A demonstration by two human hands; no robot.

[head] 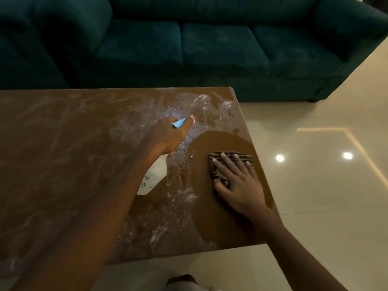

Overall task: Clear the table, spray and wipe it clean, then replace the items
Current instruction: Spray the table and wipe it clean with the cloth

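Left hand (pixel 168 137) gripping white spray bottle (pixel 154 176); right hand (pixel 237 177) lying flat, pressing striped cloth (pixel 228 158) near table (pixel 63 164) right edge; foam streaking surface.

Brown table (pixel 63 164) streaked with white foam (pixel 201 99); white bottle (pixel 156 175), pale blue nozzle (pixel 179 123); cloth (pixel 218 178) striped dark and light; teal sofa (pixel 210 43); cream floor (pixel 325 206).

On surface (pixel 63 154) nr right edge: cloth (pixel 216 174), under right grip (pixel 241 185). Just left of cloth: bottle (pixel 156 175), in left grip (pixel 168 139). Behind surface: sofa (pixel 210 49); to right: floor (pixel 325 185).
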